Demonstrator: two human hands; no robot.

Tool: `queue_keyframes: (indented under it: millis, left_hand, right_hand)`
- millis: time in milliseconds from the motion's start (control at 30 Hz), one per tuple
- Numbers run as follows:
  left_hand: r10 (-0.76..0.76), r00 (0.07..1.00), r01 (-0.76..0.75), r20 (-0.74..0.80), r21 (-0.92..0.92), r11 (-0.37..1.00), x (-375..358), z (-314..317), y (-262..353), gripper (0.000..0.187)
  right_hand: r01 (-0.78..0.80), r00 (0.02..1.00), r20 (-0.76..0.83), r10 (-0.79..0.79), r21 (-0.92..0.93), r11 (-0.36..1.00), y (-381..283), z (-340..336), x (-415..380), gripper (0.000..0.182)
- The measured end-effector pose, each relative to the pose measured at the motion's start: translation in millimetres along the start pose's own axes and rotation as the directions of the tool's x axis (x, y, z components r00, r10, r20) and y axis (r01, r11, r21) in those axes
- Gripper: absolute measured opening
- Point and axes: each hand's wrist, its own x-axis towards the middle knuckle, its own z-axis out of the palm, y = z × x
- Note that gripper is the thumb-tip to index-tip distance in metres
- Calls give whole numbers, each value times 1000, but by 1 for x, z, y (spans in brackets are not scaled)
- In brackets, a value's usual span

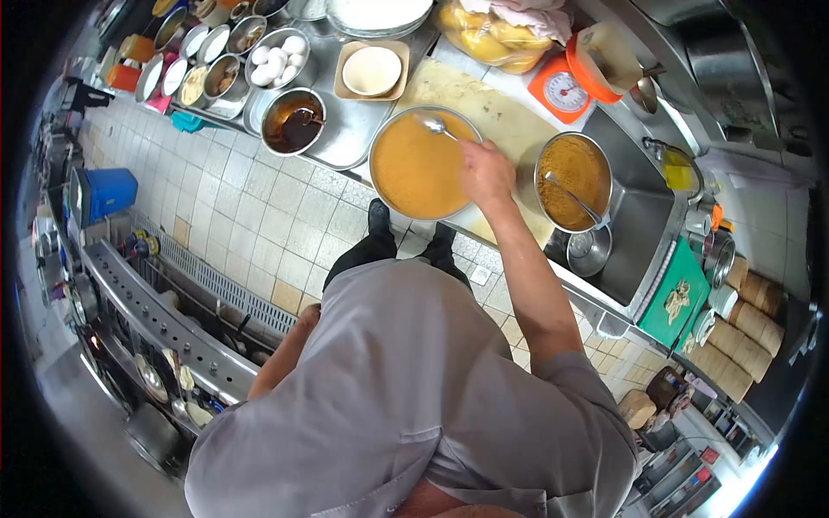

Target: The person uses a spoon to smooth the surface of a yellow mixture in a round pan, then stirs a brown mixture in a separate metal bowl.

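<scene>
My right hand [487, 175] is closed round the handle of a metal spoon [434, 124], whose bowl is over the upper part of a wide round pan [419, 173] of smooth orange-brown mixture. To the right stands a metal pot [573, 173] with a grainy yellow-brown mixture and another spoon [570, 195] in it. Down at my left side, my left hand [306, 319] is partly hidden by my shirt, and its fingers do not show clearly.
A bowl of dark sauce [294, 122], a bowl of eggs [277, 60] and a cream bowl [372, 71] stand at the upper left. An orange scale [561, 91] is beyond the pot. Right of it lie a sink [635, 216] and a green board [672, 298].
</scene>
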Motion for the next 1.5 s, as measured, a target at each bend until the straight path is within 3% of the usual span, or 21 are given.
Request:
queue_keyframes:
  millis: [133, 300, 400, 433, 467, 567, 633, 700, 733, 800, 867, 900, 933, 1000, 1100, 1167, 1233, 1300, 1367, 1433, 1500]
  left_hand:
    - [53, 997, -52, 48, -11, 999, 10, -14, 17, 39]
    - [201, 957, -264, 207, 341, 902, 31, -75, 77, 41]
    - [208, 876, -476, 435, 709, 521, 48, -130, 138, 42]
    - [142, 844, -533, 517, 783, 321, 59, -149, 153, 42]
    - [6, 753, -657, 658, 751, -65, 86, -163, 158, 46]
    - [187, 885, -453, 427, 882, 129, 24, -202, 299, 36]
    - [483, 749, -636, 454, 698, 331, -35, -221, 406, 37]
    - [771, 573, -794, 277, 422, 438, -55, -209, 495, 36]
    - [775, 601, -780, 194, 350, 518, -111, -196, 558, 37]
    - [971, 213, -909, 111, 386, 156, -57, -185, 637, 53]
    - [979, 202, -938, -14, 286, 197, -48, -162, 734, 58]
    - [985, -103, -829, -135, 560, -9, -20, -151, 776, 59]
    - [989, 128, -597, -73, 791, 136, -11, -142, 819, 63]
    - [999, -8, -495, 31, 868, -30, 6, -121, 858, 57]
    - [976, -102, -853, -192, 521, 13, 29, -108, 870, 48]
    - [907, 39, -999, -420, -30, 29, 49, -104, 863, 42]
    - [805, 272, -828, -527, -554, -82, 43, -100, 864, 39]
    - [877, 384, -447, -288, -889, -96, 2, -113, 817, 42]
    - [867, 377, -417, -325, -896, -155, -43, -105, 773, 58]
    - [996, -37, -144, -75, -986, -80, -88, -108, 720, 70]
    - [943, 207, -341, -259, -923, -179, -140, -116, 674, 79]
  right_hand:
    - [-166, 986, -31, 165, -40, 985, 13, -30, -37, 39]
    - [-191, 981, 25, 191, -19, 981, -3, -17, -95, 37]
    - [-72, 995, -65, 75, 43, 996, -13, 14, -94, 31]
    - [-81, 990, -108, 86, 48, 996, -13, 19, -80, 30]
    - [-88, 983, -156, 96, 53, 995, -10, 19, -69, 30]
    - [-133, 976, -164, 143, 69, 989, -7, 4, -65, 29]
    - [-57, 979, -190, 76, 103, 993, -7, -5, -85, 29]
    - [-19, 958, -278, 74, 196, 980, -18, -30, -109, 28]
    - [-35, 931, -349, 110, 213, 976, -20, -46, -123, 29]
    - [-109, 851, -493, 181, 172, 979, 1, -78, -139, 30]
    - [-271, 790, -562, 244, 38, 962, 7, -114, -158, 31]
    - [-361, 782, -559, 275, -47, 931, 5, -137, -161, 31]
    - [-397, 782, -552, 290, -83, 914, 17, -140, -160, 34]
    - [-359, 825, -520, 222, -178, 916, 56, -128, -153, 33]
    - [-277, 726, -683, 76, -190, 942, 49, -157, -152, 24]
    - [-273, 674, -729, 120, -95, 957, 60, -163, -161, 20]
    - [-300, 707, -660, 255, 47, 953, 90, -155, -162, 17]
    - [-261, 809, -542, 228, 17, 965, 91, -150, -152, 17]
    - [-63, 815, -574, 83, 55, 997, 84, -147, -132, 15]
    - [58, 862, -502, 77, 248, 967, 85, -147, -120, 22]
    - [91, 905, -424, 26, 254, 963, 82, -150, -110, 32]
